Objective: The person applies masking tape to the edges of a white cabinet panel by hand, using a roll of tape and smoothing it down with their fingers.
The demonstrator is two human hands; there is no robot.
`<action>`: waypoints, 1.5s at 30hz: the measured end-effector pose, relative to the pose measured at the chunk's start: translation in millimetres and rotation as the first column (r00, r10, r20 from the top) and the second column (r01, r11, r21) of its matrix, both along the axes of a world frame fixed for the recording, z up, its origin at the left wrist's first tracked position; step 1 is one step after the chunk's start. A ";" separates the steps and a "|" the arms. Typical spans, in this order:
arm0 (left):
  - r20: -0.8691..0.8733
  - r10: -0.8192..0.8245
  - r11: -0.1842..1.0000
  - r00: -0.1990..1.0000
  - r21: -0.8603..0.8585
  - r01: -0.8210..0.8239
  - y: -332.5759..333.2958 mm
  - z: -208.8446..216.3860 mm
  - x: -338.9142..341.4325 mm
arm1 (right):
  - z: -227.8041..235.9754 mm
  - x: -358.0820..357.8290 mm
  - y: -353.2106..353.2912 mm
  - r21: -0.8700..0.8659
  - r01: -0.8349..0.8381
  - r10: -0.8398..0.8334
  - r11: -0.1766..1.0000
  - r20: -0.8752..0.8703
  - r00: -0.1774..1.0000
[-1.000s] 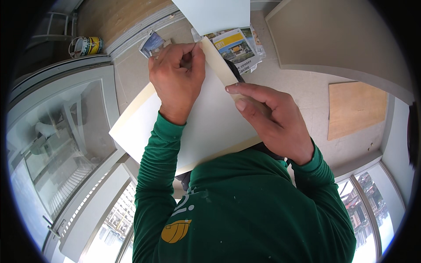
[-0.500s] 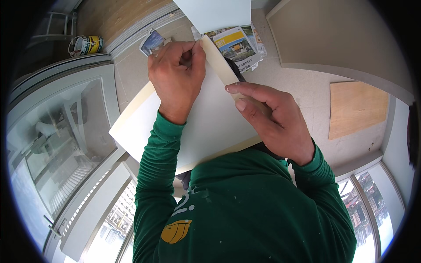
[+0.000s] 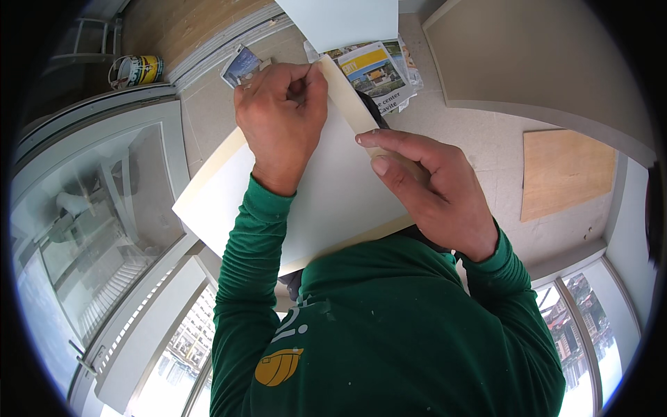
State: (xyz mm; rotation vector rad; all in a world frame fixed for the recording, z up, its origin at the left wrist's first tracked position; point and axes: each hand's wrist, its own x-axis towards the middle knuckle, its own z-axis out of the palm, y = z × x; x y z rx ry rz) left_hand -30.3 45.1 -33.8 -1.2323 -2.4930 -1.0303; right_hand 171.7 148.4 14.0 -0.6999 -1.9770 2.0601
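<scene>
Left fingers [image 3: 300,71], shifted slightly, pinch flat cream strip [image 3: 349,99].

The panel [image 3: 333,187] lies before me, my left grip [image 3: 281,118] at its far corner, my right grip [image 3: 445,187] nearer, on its right edge. Past that edge, papers [image 3: 375,73] lie on the floor [image 3: 479,146]; a board [image 3: 568,174] lies farther right, a door [image 3: 114,208] stands left, a bucket [image 3: 135,71] far left.

white panel [image 3: 340,24]: cut off at top; board [image 3: 333,187]: partly hidden by left grip [image 3: 281,125]
</scene>
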 end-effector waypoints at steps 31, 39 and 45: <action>0.083 0.070 0.997 0.994 -0.013 -0.069 0.4 6.8 -2.5 | 10.7 0.3 7.8 -0.063 -0.071 0.078 0.995 0.119 0.990; -0.219 -0.140 0.988 0.966 -0.099 0.121 -30.6 1.9 -0.8 | 12.7 1.0 5.8 -0.074 -0.083 0.091 0.994 0.109 0.990; -0.280 -0.246 0.919 0.928 -0.372 0.131 -27.9 9.2 0.4 | -1.0 -0.1 -3.4 0.011 0.010 -0.010 1.000 0.011 1.000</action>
